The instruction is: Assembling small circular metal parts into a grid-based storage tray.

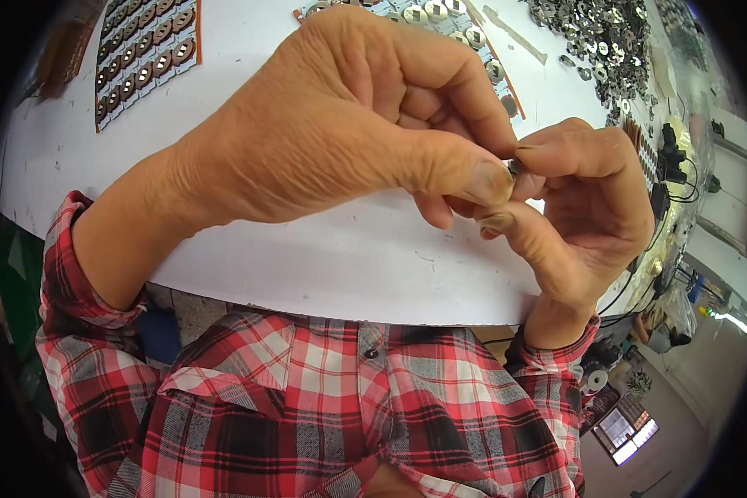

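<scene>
A tiny dark metal part (514,166) sits right of centre, pinched between the left hand (340,124) and the right hand (585,212), both closed narrowly on it above the white round table (324,257); a heap of shiny metal rings (606,37) lies upper right.

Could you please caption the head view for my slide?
Both hands, left hand and right hand, pinch a tiny metal part above a white table.
</scene>
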